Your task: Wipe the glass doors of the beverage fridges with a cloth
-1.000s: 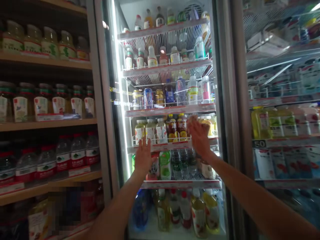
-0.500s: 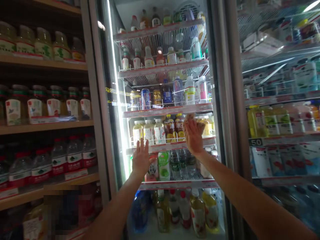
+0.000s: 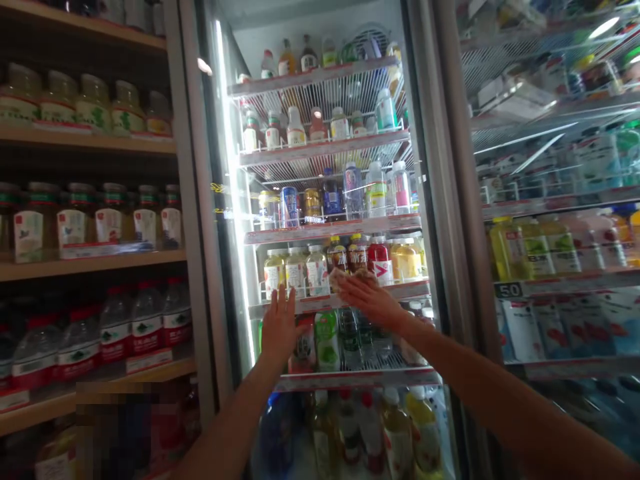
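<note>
A tall glass door [image 3: 295, 19] of a lit drinks fridge stands in front of me. My left hand [image 3: 280, 328] is open, fingers spread and pointing up, and appears to rest flat on the glass in front of the lower shelves. Under the outstretched fingers of my right hand [image 3: 373, 301] is a crumpled pale cloth [image 3: 340, 279], pressed to the glass. Behind it show dark iced-tea bottles [image 3: 357, 255] and a red-labelled bottle [image 3: 381, 260]. Part of the cloth is hidden by the hand.
Wooden shelves [image 3: 95, 259] with rows of bottles stand on the left. A metal door frame [image 3: 450, 200] runs down the right of the glass. Beyond it, another fridge section holds bottles and cartons [image 3: 565, 323], with a "50" tag [image 3: 509, 289] on one shelf edge.
My right hand has swept the cloth left and down across the glass, uncovering the red-labelled bottle. The left hand stays about where it was; the view has shifted slightly.
</note>
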